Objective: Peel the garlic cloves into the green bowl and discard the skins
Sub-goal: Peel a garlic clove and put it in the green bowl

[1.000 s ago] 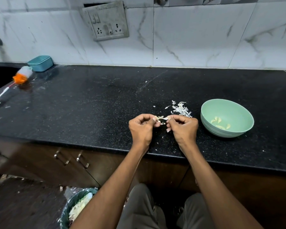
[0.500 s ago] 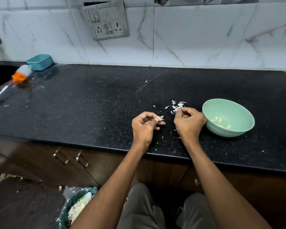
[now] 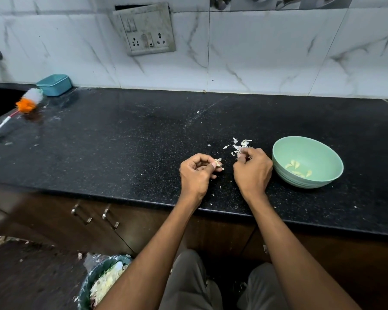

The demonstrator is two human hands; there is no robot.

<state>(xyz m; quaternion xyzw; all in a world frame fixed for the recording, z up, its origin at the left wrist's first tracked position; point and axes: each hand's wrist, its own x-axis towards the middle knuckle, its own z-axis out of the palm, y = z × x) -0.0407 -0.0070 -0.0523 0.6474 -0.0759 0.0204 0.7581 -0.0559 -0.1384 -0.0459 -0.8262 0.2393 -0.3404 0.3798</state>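
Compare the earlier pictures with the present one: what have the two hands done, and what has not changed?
The hands parted. The right hand moved away from the left, up to the pile of skins beside the green bowl, its fingers curled over scraps there. The left hand stayed put, still pinching the garlic clove. The bowl, its peeled cloves and the bin are unchanged.

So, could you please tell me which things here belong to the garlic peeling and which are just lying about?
Job: left hand pinching a garlic clove; right hand at the skins pile; green bowl; waste bin.
Idle: blue tub; duster; switch panel.
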